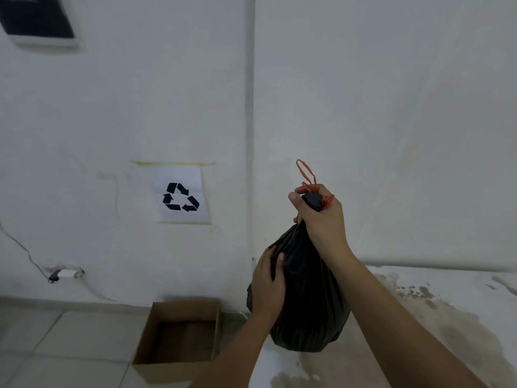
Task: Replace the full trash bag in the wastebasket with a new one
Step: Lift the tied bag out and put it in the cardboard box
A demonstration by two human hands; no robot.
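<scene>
Gripping the gathered neck of a full black plastic trash bag [307, 298], the right hand [321, 217] is holding it up in the air in front of a white wall [377, 107], its fingers curling tightly round the bunched top, where a red drawstring loop [306, 175] is sticking up above the fist. The left hand [267, 287] is pressing against the left side of the bag's bulging body, its fingers lying close together and bending over the plastic, the thumb resting on the front. The bag is hanging clear of the floor, just right of an open brown cardboard box [179, 343] that is sitting on the pale tiled floor [56, 345] against the foot of the wall. A white paper sheet with a black recycling symbol [181, 197] is sticking to the wall above the box. A white socket with a dark cable [65, 273] is showing low on the wall towards the left edge, and grey stains [447, 317] are spreading over the surface at lower right.
</scene>
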